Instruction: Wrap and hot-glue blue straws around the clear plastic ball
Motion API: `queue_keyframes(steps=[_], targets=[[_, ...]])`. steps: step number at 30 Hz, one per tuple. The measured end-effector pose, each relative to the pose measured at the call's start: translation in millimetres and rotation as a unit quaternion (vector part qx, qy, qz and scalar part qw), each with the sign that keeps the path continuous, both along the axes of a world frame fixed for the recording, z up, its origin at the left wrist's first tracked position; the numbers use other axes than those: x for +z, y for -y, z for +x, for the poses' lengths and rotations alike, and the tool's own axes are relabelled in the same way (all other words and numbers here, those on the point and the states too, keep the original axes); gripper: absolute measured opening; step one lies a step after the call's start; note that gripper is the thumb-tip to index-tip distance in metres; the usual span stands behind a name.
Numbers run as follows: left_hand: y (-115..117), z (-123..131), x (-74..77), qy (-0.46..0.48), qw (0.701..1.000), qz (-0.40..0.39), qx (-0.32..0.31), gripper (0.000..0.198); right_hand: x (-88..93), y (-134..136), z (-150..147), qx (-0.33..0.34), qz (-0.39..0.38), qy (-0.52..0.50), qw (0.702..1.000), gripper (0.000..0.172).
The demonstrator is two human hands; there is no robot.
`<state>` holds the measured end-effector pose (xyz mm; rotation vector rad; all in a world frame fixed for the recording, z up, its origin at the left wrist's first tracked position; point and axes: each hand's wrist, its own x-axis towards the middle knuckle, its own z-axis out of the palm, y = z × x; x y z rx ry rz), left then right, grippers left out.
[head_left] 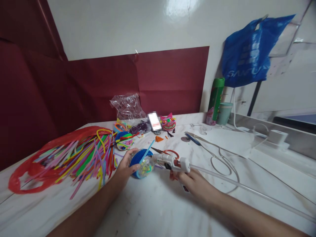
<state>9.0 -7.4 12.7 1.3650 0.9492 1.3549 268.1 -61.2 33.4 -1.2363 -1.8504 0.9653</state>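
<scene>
My left hand (125,167) is closed around a clear ball (142,165) partly wrapped in blue pipe cleaner, with a loose blue end sticking up. My right hand (192,181) grips a white hot glue gun (172,162), its nozzle touching the ball's right side. A long clear glue stick (247,189) trails from the gun's back toward the right. Both hands rest low over the white marble table (153,204).
A red plastic bag (27,174) spills several coloured pipe cleaners (84,156) at left. Behind the ball lie finished wrapped balls (124,141), red-handled scissors (168,152), a pink cat-shaped piece (168,122), a clear bag (127,106). At right: green can (215,100), cup (224,113), white cables (222,158), blue bag (249,56).
</scene>
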Motion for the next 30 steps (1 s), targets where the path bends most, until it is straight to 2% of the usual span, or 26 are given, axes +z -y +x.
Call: queue_keyframes(steps=[5,10,23,30], targets=[[-1.4,-0.7,-1.1,0.001,1.000,0.003,0.009,0.060,-0.1,-0.8,0.9,-0.010,-0.016,-0.002,1.000,0.027],[-2.8,-1.9,-3.0,-0.001,1.000,0.005,-0.006,0.061,1.2,1.7,-2.6,0.014,-0.035,-0.009,0.999,0.030],[-0.3,-1.3,-0.4,-0.015,1.000,-0.005,-0.001,0.063,2.7,0.0,-0.7,-0.003,-0.026,-0.012,1.000,0.029],[-2.2,-2.2,-2.2,-0.015,1.000,0.012,-0.015,0.060,3.9,3.6,-4.9,0.018,-0.040,-0.007,0.999,0.030]])
